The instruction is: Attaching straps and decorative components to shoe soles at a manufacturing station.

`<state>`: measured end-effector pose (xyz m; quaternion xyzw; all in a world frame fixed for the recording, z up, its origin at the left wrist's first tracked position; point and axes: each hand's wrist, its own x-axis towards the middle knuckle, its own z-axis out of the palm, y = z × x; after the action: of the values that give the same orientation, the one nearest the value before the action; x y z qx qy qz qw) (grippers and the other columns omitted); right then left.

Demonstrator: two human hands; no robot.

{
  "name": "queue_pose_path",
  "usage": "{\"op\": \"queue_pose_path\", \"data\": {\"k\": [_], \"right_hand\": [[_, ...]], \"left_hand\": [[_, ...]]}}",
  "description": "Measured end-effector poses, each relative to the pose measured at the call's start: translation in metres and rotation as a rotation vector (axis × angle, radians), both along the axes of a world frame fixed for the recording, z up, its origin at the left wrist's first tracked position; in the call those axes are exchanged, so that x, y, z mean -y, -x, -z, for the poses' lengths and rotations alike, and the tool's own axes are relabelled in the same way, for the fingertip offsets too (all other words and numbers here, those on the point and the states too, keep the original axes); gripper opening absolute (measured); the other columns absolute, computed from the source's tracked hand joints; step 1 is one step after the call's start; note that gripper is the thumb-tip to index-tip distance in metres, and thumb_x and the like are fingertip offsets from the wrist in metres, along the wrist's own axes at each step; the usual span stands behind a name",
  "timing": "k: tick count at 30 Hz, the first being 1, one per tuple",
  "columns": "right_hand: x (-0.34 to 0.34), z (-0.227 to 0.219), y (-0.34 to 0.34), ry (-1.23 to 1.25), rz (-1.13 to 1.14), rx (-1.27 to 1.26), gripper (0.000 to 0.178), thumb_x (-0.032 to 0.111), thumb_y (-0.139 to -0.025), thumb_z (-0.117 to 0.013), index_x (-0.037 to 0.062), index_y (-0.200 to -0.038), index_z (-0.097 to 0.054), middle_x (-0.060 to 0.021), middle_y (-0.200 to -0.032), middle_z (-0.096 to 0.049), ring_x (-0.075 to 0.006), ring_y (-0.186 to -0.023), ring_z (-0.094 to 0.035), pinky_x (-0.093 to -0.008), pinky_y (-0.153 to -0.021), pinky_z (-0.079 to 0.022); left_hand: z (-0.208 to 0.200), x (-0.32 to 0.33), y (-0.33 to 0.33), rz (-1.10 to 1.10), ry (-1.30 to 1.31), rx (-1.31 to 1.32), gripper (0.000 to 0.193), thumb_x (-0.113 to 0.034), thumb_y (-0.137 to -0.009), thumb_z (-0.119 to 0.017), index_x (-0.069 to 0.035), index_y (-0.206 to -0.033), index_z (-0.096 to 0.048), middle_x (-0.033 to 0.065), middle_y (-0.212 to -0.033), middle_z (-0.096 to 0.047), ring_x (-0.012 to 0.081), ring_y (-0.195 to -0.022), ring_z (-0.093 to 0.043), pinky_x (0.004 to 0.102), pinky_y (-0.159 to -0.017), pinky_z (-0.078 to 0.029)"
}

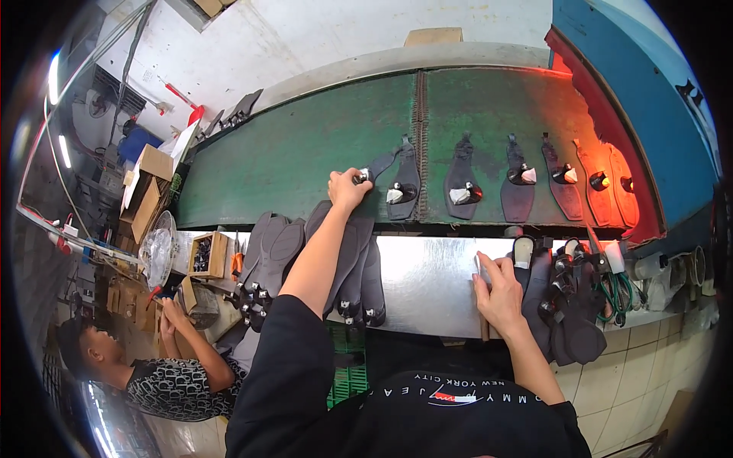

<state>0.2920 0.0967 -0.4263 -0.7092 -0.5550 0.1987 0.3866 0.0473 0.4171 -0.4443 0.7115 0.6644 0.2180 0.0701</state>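
Note:
Over the green belt, my left hand grips a dark grey shoe sole by its black heel end. Just to the right of it lies another sole with a black heel standing on it. Above the metal tabletop, the fingers of my right hand are closed around a slim tool; a wooden handle shows below the palm and a pale tip by the fingertips. Below my left forearm, several grey soles overlap in a pile, black heels toward me.
Several heeled soles lie along the green belt toward a red-lit opening under a blue housing. More dark soles sit right of the metal top. A wooden box and a co-worker are at left.

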Motion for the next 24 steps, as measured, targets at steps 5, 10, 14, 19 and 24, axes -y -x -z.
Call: {"op": "queue_pose_path", "data": {"k": [5, 10, 14, 19, 24], "right_hand": [[0.004, -0.025, 0.001, -0.262, 0.021, 0.048, 0.038, 0.001, -0.079, -0.061, 0.0068, -0.117, -0.06, -0.0135, -0.101, -0.053, -0.0166, -0.061, -0.053, -0.0285, -0.054, -0.045], [0.004, -0.061, 0.001, -0.342, -0.049, -0.245, 0.022, -0.001, -0.08, -0.059, 0.0016, -0.102, -0.063, -0.0079, -0.092, -0.058, -0.0111, -0.063, -0.052, -0.0225, -0.057, -0.043], [-0.006, -0.059, 0.003, -0.295, -0.135, -0.847, 0.018, 0.003, -0.086, -0.06, 0.0, -0.104, -0.057, -0.0066, -0.099, -0.058, -0.011, -0.081, -0.054, -0.0221, -0.072, -0.043], [-0.004, -0.083, 0.018, -0.455, -0.372, -1.299, 0.059, 0.027, -0.077, -0.075, -0.0048, -0.12, -0.05, -0.0196, -0.133, -0.047, -0.0262, -0.124, -0.044, -0.0383, -0.105, -0.031], [0.002, -0.081, 0.008, -0.522, -0.232, -1.204, 0.036, 0.016, -0.079, -0.064, -0.0036, -0.108, -0.056, -0.0145, -0.102, -0.062, -0.0233, -0.098, -0.059, -0.036, -0.092, -0.044]], "left_hand": [[-0.028, -0.035, 0.022, 0.06, -0.419, 0.387, 0.03, -0.02, -0.062, -0.075, -0.01, -0.088, -0.064, 0.0096, -0.086, -0.056, 0.0265, -0.08, -0.059, 0.0371, -0.074, -0.048], [-0.115, -0.018, -0.005, 0.263, -0.439, 1.108, 0.02, -0.003, -0.071, -0.078, -0.003, -0.083, -0.062, -0.003, -0.076, -0.058, 0.0053, -0.065, -0.049, 0.0201, -0.061, -0.041], [-0.159, 0.081, -0.048, 0.526, 0.094, 1.315, 0.022, 0.0, -0.071, -0.076, -0.004, -0.088, -0.063, 0.001, -0.082, -0.065, 0.0081, -0.075, -0.06, 0.0218, -0.068, -0.048], [-0.14, 0.225, -0.06, 0.593, 0.82, 1.255, 0.021, 0.004, -0.072, -0.074, -0.005, -0.089, -0.064, 0.0014, -0.087, -0.065, 0.0104, -0.078, -0.061, 0.0247, -0.077, -0.049], [-0.083, 0.256, -0.056, 0.562, 0.874, 1.623, 0.017, 0.001, -0.08, -0.067, -0.002, -0.096, -0.065, 0.0095, -0.114, -0.061, 0.0131, -0.095, -0.058, 0.0281, -0.084, -0.047]]}}
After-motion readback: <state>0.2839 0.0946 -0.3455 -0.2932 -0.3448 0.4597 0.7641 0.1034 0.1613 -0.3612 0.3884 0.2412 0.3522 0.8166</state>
